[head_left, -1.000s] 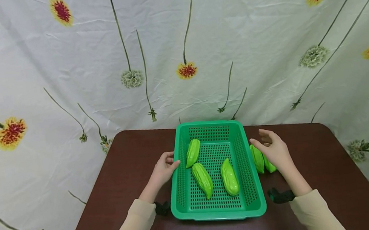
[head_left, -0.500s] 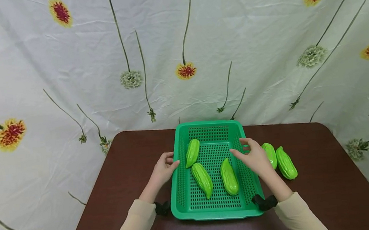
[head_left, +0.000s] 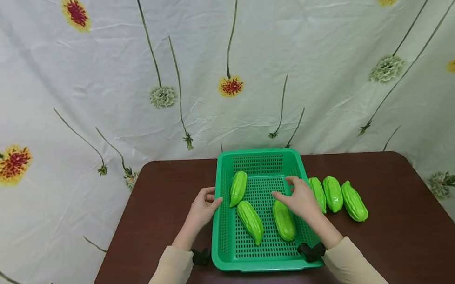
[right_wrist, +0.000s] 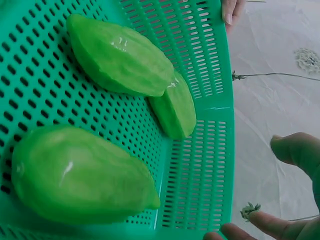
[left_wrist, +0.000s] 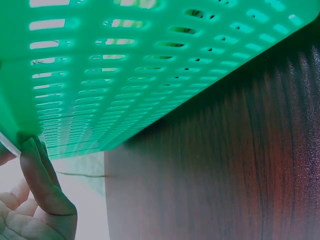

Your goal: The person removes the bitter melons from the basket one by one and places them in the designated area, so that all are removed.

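Note:
A green perforated plastic basket [head_left: 268, 266] holds three bright green bitter melons. One bitter melon [head_left: 238, 188] lies at the back left, another [head_left: 251, 222] just in front of it, a third [head_left: 284, 224] toward the right. My left hand [head_left: 201, 208] holds the basket's left rim, its fingertips [left_wrist: 31, 155] against the outer wall. Over the right half of the basket hovers my right hand [head_left: 300, 199], thumb and fingers apart, nothing between them. It overlaps the tip of the right-hand melon in the head view; the right wrist view shows the spread thumb [right_wrist: 297, 152].
To the basket's right, three more bitter melons lie side by side on the dark brown table [head_left: 404, 215]: one close to the basket wall [head_left: 317, 194], one in the middle [head_left: 333, 194], one outermost [head_left: 354, 201]. A flower-print cloth [head_left: 319, 56] hangs behind.
My right hand has moved left from above the melons on the table, across the rim, to over the basket. The melons outside are now uncovered. My left hand has stayed put.

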